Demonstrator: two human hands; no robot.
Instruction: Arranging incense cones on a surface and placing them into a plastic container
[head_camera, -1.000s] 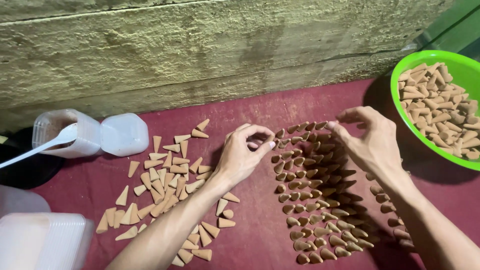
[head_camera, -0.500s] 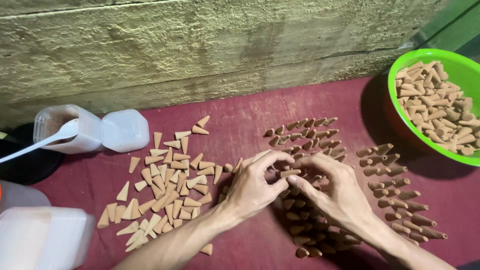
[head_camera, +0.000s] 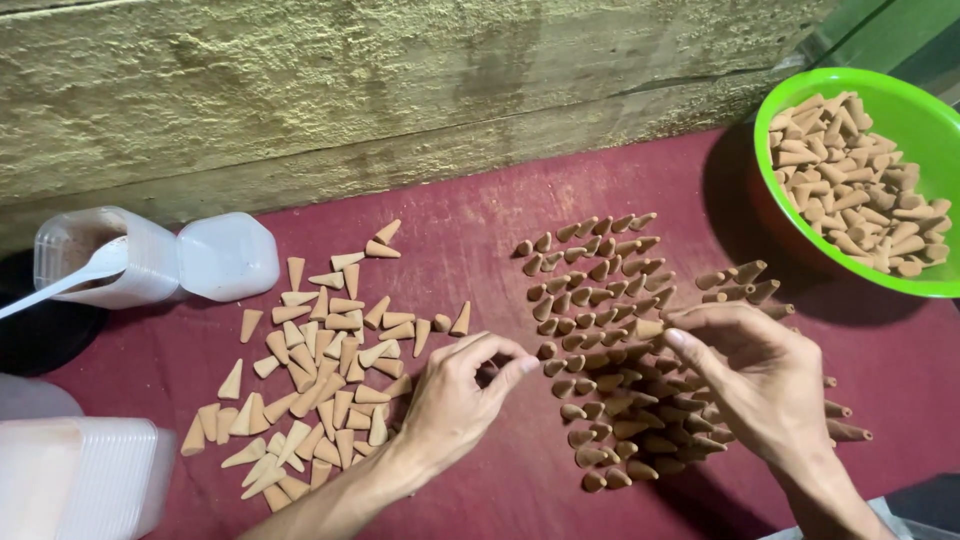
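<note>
Left hand (head_camera: 462, 392) lies curled and empty between loose cones (head_camera: 320, 370) and standing cones (head_camera: 610, 340). Right hand (head_camera: 760, 375) pinches one standing cone.

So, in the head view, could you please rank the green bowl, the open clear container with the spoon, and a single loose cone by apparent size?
1. green bowl, though its right side is cut off by the frame
2. clear container, lid open beside it
3. loose cone, clearly the smallest
</note>
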